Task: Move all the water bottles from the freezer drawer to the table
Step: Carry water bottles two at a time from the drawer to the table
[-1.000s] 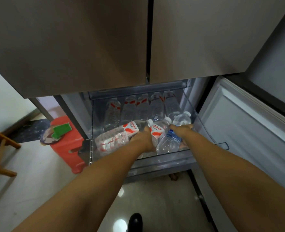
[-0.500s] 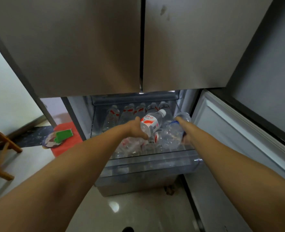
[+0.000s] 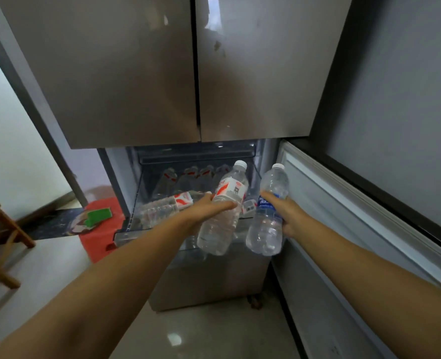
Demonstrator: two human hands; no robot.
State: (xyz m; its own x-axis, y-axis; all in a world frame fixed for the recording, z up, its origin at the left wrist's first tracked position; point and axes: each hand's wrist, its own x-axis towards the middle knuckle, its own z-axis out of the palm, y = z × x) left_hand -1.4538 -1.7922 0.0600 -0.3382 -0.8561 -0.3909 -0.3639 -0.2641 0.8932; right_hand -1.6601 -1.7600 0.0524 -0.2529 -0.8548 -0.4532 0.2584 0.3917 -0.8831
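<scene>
The red-labelled bottle is in the air above the front of the open freezer drawer, its long axis tilted, white cap up and away toward the fridge, base down toward the camera. The left hand grips it around the middle, fingers wrapped over the lower edge of the label; the fingertips on the far side are hidden by the bottle.

Just right of it, apart from it, the blue-labelled bottle stands at much the same tilt, cap up and back, base low and forward. The right hand clasps it from the right at the label, thumb across the front; the other fingers are behind the bottle and cannot be seen.

Left of the left-hand fingers, another red-labelled bottle lying on its side rests in the drawer, long axis running left to right. Beyond the fingers, a row of upright bottles stands at the drawer's back, dim and blurred behind the clear wall; their number is hard to make out. Both upper fridge doors are closed. Left of the drawer, a red stool carries a green sponge.
</scene>
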